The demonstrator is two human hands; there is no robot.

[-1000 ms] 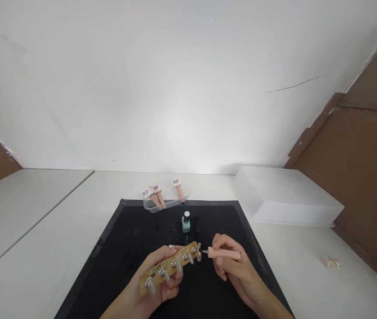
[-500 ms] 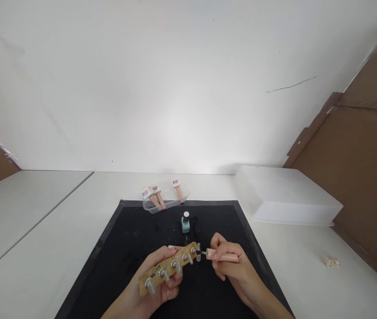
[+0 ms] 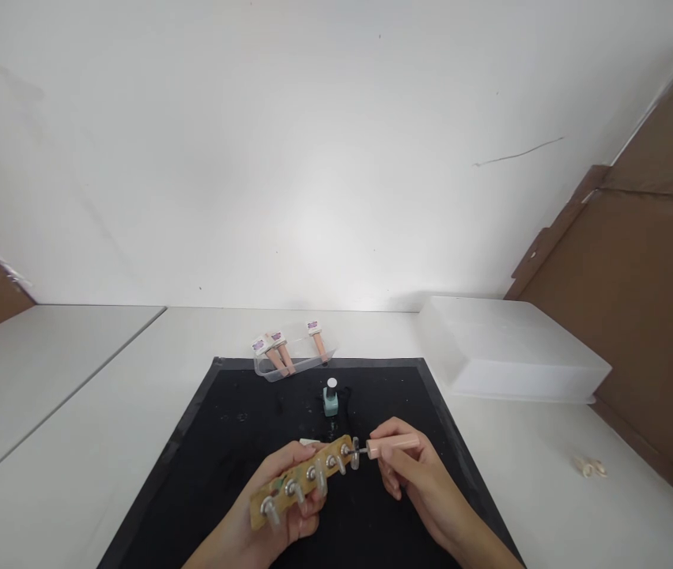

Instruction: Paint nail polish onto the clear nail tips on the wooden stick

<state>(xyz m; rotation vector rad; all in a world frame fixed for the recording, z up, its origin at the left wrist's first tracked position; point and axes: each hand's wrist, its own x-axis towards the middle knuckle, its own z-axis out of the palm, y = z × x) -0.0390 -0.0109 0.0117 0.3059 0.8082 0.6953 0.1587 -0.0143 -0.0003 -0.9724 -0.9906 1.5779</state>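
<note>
My left hand grips a yellowish nail-tip stand, a narrow strip held at a slant. Along it is a row of metal studs with clear false nails on them. One clear false nail is at the strip's right end. My right hand pinches the pink handle of a nail brush. Its thin dark shaft points left and its tip is at that end nail; whether it touches is too small to tell. Behind the hands stands a pale green nail polish bottle with a white-topped cap.
A clear plastic tray with pink tubes bearing white labels lies at the back of the black mat. To the right stand a white box and small cream rings. Brown cardboard borders the right side.
My right hand has turned a little, so the brush handle tilts up at its right end and shows more. The stand in my left hand has barely shifted.
</note>
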